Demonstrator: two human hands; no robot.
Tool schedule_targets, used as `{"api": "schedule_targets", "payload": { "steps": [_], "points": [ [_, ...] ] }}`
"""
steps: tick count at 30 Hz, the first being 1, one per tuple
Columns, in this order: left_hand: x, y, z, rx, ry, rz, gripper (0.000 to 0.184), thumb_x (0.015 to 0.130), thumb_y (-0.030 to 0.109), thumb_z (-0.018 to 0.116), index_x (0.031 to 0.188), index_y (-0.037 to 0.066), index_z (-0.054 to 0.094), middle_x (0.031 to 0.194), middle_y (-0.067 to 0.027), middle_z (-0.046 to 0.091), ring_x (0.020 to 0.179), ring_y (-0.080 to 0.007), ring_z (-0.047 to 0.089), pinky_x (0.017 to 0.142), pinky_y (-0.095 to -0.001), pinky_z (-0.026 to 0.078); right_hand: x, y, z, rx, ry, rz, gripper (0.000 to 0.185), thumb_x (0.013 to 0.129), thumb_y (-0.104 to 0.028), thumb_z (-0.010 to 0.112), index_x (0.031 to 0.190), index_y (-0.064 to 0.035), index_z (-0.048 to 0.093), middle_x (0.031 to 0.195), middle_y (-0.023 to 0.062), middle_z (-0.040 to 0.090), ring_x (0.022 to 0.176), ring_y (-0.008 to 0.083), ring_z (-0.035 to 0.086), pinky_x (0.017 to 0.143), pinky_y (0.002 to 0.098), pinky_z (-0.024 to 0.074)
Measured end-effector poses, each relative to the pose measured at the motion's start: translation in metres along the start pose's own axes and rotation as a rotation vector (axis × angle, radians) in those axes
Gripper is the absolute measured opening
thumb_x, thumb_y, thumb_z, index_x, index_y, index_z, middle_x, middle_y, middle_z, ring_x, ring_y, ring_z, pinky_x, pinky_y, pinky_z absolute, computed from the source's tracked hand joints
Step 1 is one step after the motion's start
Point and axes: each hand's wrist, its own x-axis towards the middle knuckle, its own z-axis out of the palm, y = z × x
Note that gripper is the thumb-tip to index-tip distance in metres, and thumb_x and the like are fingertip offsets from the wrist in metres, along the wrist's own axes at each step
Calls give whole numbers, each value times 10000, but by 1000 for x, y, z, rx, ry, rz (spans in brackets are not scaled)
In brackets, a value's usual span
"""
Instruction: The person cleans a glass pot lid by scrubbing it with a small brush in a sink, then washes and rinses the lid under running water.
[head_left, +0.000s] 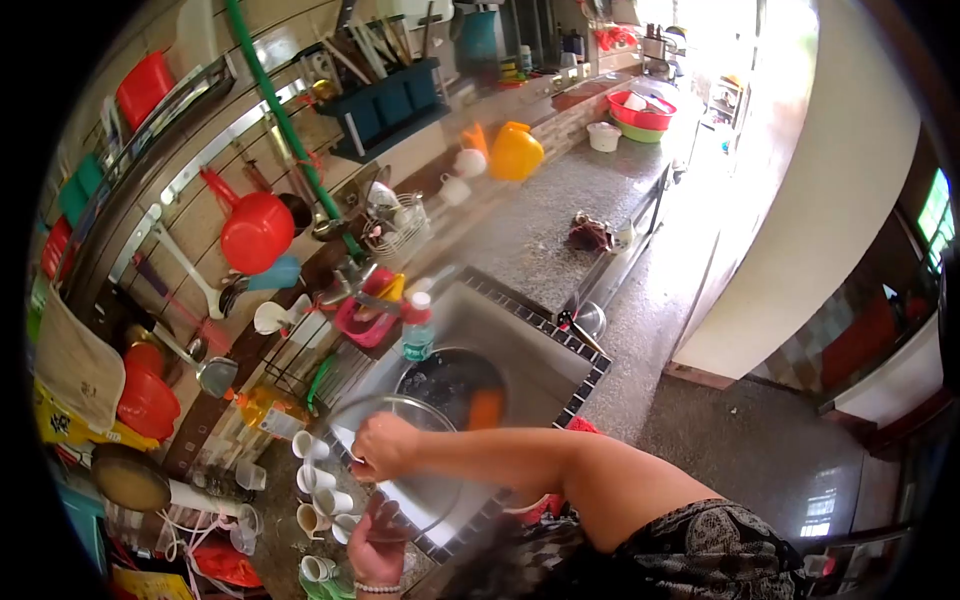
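Observation:
A clear round glass lid (pixel 440 520) is tilted over the near-left corner of the sink (pixel 540 350). My left hand (pixel 378 545), with a beaded bracelet at the wrist, grips its lower edge. Over the upper part of the lid, my right hand (pixel 388 447) is closed in a fist; whatever it holds is hidden. Water lies in the dark sink bottom beside a blurred orange item (pixel 486 408). Several white cups (pixel 312 478) lie tipped on the counter left of my hands. A bottle of teal liquid (pixel 418 335) stands at the sink's back edge.
Behind the sink are a faucet (pixel 350 278) and a pink basket (pixel 365 320). Red ladles (pixel 256 232) and utensils hang on the wall. A yellow jug (pixel 516 152) and a dark cloth (pixel 588 232) rest along the counter (pixel 530 230). A red basin (pixel 642 112) sits farther off.

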Motion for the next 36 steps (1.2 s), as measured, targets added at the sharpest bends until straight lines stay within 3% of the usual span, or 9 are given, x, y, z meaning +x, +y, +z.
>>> {"api": "schedule_targets", "payload": {
  "steps": [9,14,16,22,23,25,27,32,36],
  "points": [
    [57,-71,23,-18,110,-315,336,927,229,505,1228,193,648,949,-60,732,639,-217,609,664,-476,525,-84,88,5,98,-163,236,513,822,-513,597,958,-45,757,957,199,722,939,358,699,826,445,555],
    [98,-112,138,433,-150,-64,387,896,106,561,1270,46,643,912,-59,715,624,-97,556,574,-244,451,-192,185,-81,405,-280,230,342,761,-347,682,950,-65,720,905,154,714,955,367,666,835,454,537],
    [113,-134,214,864,-332,79,322,889,95,605,1186,7,692,898,-54,715,640,-82,570,565,-216,441,-239,275,-36,65,77,-96,274,729,-190,669,967,-57,694,951,154,677,937,382,640,842,456,525],
    [231,-285,435,1241,-1122,348,503,985,366,585,1313,-14,598,1115,-120,662,917,-148,625,817,-308,510,-397,395,-81,916,957,654,372,765,49,603,1125,-20,664,1165,142,605,1014,235,653,897,349,540],
    [258,-312,458,1085,-1093,19,533,1012,403,504,1357,2,570,1238,-152,630,1065,-218,616,931,-363,482,-423,438,-75,1034,1045,673,341,783,66,596,1106,-16,672,1119,109,644,1016,203,650,912,340,535],
    [331,-365,502,1095,-1075,232,619,1022,480,477,1367,-30,536,1268,-164,619,1147,-238,573,1032,-373,415,-467,500,-80,1317,1150,712,258,872,6,570,1118,15,646,1075,131,671,851,187,690,700,311,601],
    [411,-398,539,1718,-855,1079,498,945,398,615,1332,86,609,1419,-221,490,1313,-397,435,1112,-473,335,-505,553,-81,1515,1211,920,317,861,-95,580,1150,35,591,1067,156,667,806,189,687,636,312,588],
    [590,-415,548,2529,-552,1224,553,920,464,590,1450,360,471,1601,-93,285,1485,-386,183,1086,-758,169,-548,666,-35,1536,1155,1144,350,791,-97,503,1124,-44,595,705,77,613,524,123,566,441,287,503],
    [671,-376,542,1977,-768,1157,388,950,80,560,1328,140,630,1509,-115,435,1375,-303,406,1139,-418,316,-539,736,23,1565,1376,1128,357,771,-25,463,1117,-65,541,879,128,663,551,99,556,389,211,403]
  ]
}}
